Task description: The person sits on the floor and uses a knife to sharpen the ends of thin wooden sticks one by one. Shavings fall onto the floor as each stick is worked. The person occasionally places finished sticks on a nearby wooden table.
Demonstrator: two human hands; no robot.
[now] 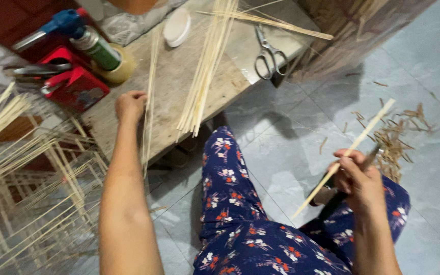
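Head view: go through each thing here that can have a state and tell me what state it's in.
Left hand: closed on thin strips on the bench.
Right hand: gripping a bamboo stick and a dark-handled tool.
Scissors: lying flat, blades shut.
Torch can: lying on its side.
Strip bundle: loose, fanned out.
Shavings: scattered on the floor.

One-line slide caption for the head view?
Left hand grips thin bamboo strips on a wooden bench; right hand holds a bamboo stick and knife.
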